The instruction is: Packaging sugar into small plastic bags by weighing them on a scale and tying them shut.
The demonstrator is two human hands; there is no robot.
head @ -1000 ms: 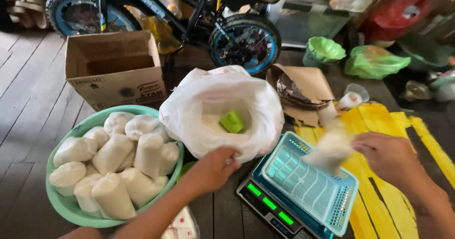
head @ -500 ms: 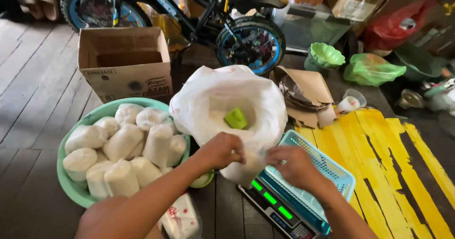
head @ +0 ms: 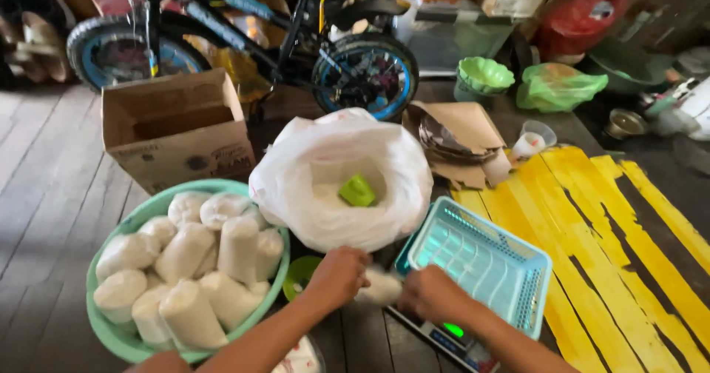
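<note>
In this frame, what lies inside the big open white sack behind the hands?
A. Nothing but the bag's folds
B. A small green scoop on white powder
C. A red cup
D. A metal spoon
B: a small green scoop rests on the white contents inside the open white sack, above both hands.

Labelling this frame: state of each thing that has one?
left hand: closed on small white bag
right hand: closed on the same bag
large white sack: open, green scoop inside
blue basket: empty, on scale
green basin: full of filled bags
cardboard box: open
</note>
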